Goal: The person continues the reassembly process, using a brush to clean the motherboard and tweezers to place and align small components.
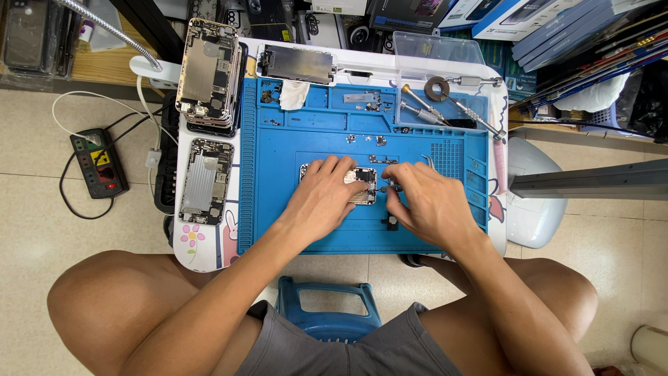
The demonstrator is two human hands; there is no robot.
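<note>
Frame centre: left hand (321, 198) lies flat, pinning an opened phone chassis (363, 186) to the blue repair mat (278, 209); right hand (428, 202) pinches a small tool at its edge. A slip could scatter the loose screws (365, 138) farther up; stacked phone housings (209, 73) sit upper left.

An opened phone chassis (362, 186) lies at the middle of the repair mat (278, 209), under the left hand (323, 198), with the right hand (431, 202) just beside it. Screwdrivers (424, 111) lie at the mat's far right corner. A stack of phone housings (207, 73) sits off the mat's far left corner, and another housing (205, 181) lies along its left edge.
</note>
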